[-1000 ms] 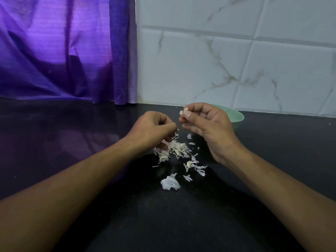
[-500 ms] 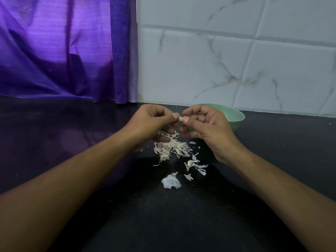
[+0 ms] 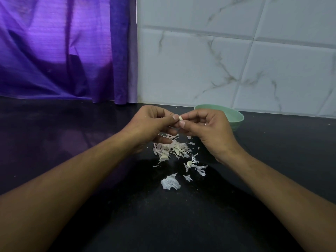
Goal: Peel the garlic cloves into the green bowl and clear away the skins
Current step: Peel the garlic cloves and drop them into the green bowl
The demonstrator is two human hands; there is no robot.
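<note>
Head: garlic clove (image 3: 180, 118) in right hand (image 3: 209, 130)

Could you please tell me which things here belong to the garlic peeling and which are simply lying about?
Part of the job:
garlic clove, pinched between left hand and right hand
green bowl, behind the right hand
peeled skins, scattered on the black counter

Just there:
purple curtain
wall tiles

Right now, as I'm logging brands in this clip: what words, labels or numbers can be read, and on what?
None can be read. The green bowl, the garlic clove, the skins, the black counter, the marble tiles and the purple curtain all show plain surfaces, with no print, label or number.
</note>
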